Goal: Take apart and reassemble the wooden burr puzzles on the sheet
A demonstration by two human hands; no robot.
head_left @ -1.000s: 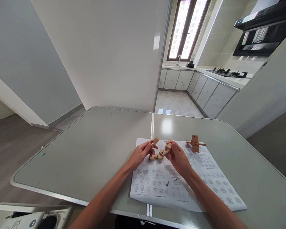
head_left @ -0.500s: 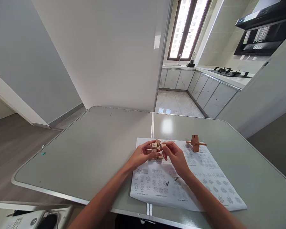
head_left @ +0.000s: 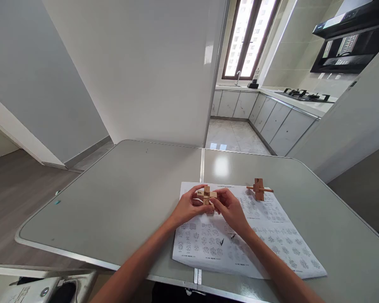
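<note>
Both my hands meet over a printed paper sheet [head_left: 255, 248] on a grey table [head_left: 120, 202]. My left hand [head_left: 188, 208] and my right hand [head_left: 229, 208] each pinch a small wooden cross-shaped puzzle [head_left: 206, 195] made of interlocked notched blocks, held just above the sheet. A dark mark shows on one block's end. A little to the right, a second wooden cross puzzle [head_left: 259, 189] with a thin stick through it stands on the paper, untouched.
The table has a seam [head_left: 201, 166] down its middle and a metal rim [head_left: 66, 252] along the near edge. A white wall panel [head_left: 145, 75] stands behind it. A kitchen counter [head_left: 290, 101] with a hob lies at the back right.
The separate wooden blocks my two hands held apart have come together into one cross-shaped piece. My hands have closed in toward each other. The second puzzle has not moved.
</note>
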